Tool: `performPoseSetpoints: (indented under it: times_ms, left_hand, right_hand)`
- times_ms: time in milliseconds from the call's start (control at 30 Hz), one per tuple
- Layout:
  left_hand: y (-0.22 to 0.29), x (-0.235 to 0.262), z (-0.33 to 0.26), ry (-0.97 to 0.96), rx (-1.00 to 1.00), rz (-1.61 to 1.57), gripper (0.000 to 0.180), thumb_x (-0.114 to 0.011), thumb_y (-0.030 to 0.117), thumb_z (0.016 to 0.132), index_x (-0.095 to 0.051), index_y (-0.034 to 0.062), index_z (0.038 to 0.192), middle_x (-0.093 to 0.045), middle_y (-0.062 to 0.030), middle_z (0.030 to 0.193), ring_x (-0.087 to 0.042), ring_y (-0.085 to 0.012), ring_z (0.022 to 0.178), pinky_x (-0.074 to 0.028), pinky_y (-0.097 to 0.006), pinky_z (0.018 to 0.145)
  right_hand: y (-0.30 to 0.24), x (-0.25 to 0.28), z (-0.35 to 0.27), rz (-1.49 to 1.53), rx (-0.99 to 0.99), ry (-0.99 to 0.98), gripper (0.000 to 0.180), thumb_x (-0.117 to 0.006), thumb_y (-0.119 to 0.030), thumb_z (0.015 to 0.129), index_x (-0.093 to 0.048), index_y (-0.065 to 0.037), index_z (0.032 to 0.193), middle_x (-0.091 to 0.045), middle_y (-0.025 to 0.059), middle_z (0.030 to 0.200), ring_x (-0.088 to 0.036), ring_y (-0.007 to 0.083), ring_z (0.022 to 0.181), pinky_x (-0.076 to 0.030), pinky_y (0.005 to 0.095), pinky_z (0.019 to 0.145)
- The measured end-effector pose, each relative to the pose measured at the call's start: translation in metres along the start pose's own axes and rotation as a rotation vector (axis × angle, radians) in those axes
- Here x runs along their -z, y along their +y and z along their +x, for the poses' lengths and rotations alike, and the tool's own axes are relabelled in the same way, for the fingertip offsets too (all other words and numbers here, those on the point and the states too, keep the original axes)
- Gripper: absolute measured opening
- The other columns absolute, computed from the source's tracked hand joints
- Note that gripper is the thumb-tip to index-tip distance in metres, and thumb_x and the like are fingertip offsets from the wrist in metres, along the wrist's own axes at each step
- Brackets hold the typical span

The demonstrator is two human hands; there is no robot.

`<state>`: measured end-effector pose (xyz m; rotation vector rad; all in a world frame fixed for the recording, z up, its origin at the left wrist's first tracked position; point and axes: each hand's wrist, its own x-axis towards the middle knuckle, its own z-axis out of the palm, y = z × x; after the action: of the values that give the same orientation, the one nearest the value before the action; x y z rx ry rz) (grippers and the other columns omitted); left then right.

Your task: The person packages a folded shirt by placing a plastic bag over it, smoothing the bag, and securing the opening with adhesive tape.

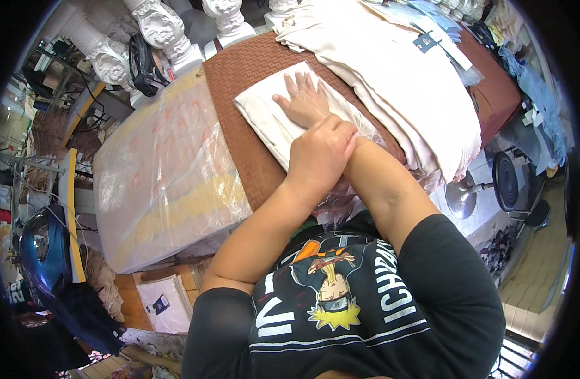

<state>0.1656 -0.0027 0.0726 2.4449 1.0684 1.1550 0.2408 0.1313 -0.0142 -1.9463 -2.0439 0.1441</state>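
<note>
A folded white garment [269, 119] lies flat on a brown textured cloth [239, 69], with clear plastic [372, 131] showing along its right and near edges. My right hand [304, 104] rests palm down on the garment, fingers spread. Across my right wrist sits my left hand [321, 151], closed, its fingers curled against the wrist. Whatever those fingers may pinch is hidden from view.
To the right is a thick stack of white garments [410, 82] with a dark tag [424, 43]. A plastic-wrapped slab [170, 164] extends left. White carved balusters [163, 35] stand behind. Lower left, a packaged folded garment [163, 303] lies on a wooden surface.
</note>
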Motion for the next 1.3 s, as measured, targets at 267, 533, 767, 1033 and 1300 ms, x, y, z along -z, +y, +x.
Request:
performPoseSetpoints:
  times_ms: [267, 533, 767, 1033, 1300]
  left_hand:
    - [-0.01, -0.004, 0.004, 0.011, -0.001, -0.03, 0.008, -0.064, 0.016, 0.08, -0.066, 0.0088, 0.082, -0.059, -0.0071, 0.074, -0.061, -0.0266, 0.069, -0.05, -0.036, 0.06]
    - [-0.022, -0.003, 0.008, 0.016, 0.035, -0.033, 0.008, -0.066, 0.015, 0.079, -0.066, 0.0081, 0.083, -0.06, -0.0068, 0.075, -0.061, -0.0262, 0.067, -0.05, -0.035, 0.059]
    - [-0.024, -0.003, 0.012, 0.084, 0.013, -0.074, 0.007, -0.065, 0.013, 0.077, -0.066, 0.0086, 0.083, -0.061, -0.0064, 0.078, -0.062, -0.0253, 0.072, -0.051, -0.034, 0.062]
    - [-0.015, 0.003, 0.009, 0.081, -0.004, -0.046, 0.008, -0.065, 0.011, 0.076, -0.065, 0.0088, 0.084, -0.061, -0.0055, 0.078, -0.063, -0.0245, 0.072, -0.052, -0.034, 0.062]
    - [-0.014, 0.009, 0.009, 0.104, -0.027, -0.047, 0.008, -0.066, 0.011, 0.075, -0.065, 0.0085, 0.083, -0.061, -0.0062, 0.078, -0.063, -0.0246, 0.07, -0.052, -0.034, 0.061]
  right_hand:
    - [-0.002, 0.002, 0.022, -0.018, 0.117, 0.016, 0.073, -0.038, -0.06, 0.088, -0.036, -0.008, 0.14, -0.03, 0.0181, 0.146, -0.022, 0.0346, 0.138, -0.014, 0.0556, 0.11]
    - [-0.012, -0.004, 0.036, 0.014, 0.147, -0.019, 0.078, -0.039, -0.062, 0.087, -0.037, -0.004, 0.139, -0.029, 0.0206, 0.145, -0.022, 0.035, 0.137, -0.015, 0.0549, 0.11]
    - [-0.017, -0.011, 0.007, 0.013, 0.275, 0.05, 0.066, -0.034, -0.049, 0.095, -0.026, -0.003, 0.143, -0.023, 0.023, 0.148, -0.018, 0.0346, 0.139, -0.015, 0.0533, 0.111]
    - [-0.031, 0.011, 0.006, -0.026, 0.469, -0.038, 0.06, -0.042, -0.043, 0.095, -0.038, 0.0, 0.135, -0.034, 0.0227, 0.142, -0.028, 0.0344, 0.135, -0.024, 0.0484, 0.109]
    - [-0.029, -0.003, -0.004, -0.093, 0.413, 0.174, 0.054, -0.046, -0.038, 0.094, -0.043, 0.001, 0.131, -0.038, 0.0212, 0.14, -0.034, 0.0343, 0.132, -0.027, 0.0452, 0.108]
